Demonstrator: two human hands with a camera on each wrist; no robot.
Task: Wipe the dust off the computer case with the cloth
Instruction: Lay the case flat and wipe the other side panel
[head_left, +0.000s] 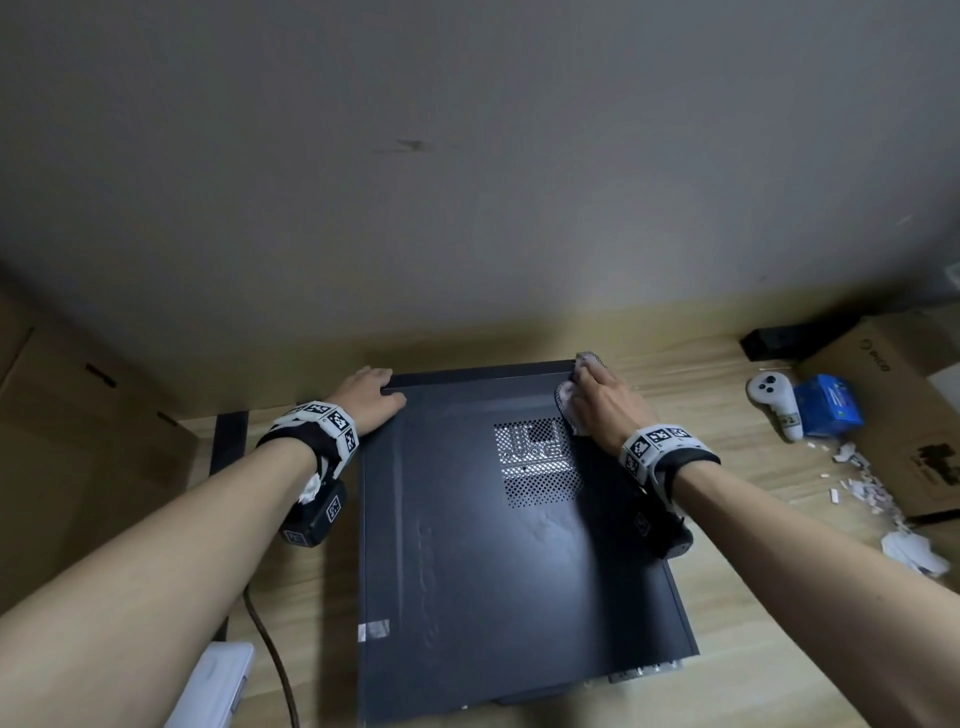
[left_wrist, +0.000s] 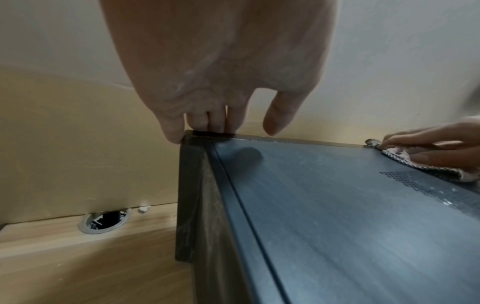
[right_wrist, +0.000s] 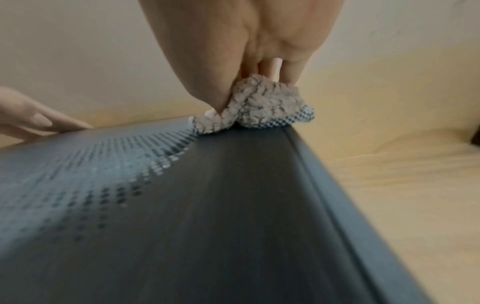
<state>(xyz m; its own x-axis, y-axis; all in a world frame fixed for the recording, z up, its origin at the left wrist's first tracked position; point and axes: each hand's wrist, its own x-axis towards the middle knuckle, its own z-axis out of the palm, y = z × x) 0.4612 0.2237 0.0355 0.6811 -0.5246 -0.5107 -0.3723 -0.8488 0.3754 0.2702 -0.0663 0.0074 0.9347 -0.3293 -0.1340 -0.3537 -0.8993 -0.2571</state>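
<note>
You are wiping the far right corner of the computer case (head_left: 498, 545), which is lying flat on its side on the wooden desk (head_left: 753, 571), long axis running away from you toward the wall. Your right hand (head_left: 605, 402) is pressing the bunched cloth (head_left: 569, 400) under curled fingers beside the vent grille (head_left: 537, 462). Your left hand (head_left: 369, 397) is bracing the far left corner, fingers hooking over its edge. Dusty streaks are showing nearer you, so the next stroke is probably calling for a firm pull toward you
</note>
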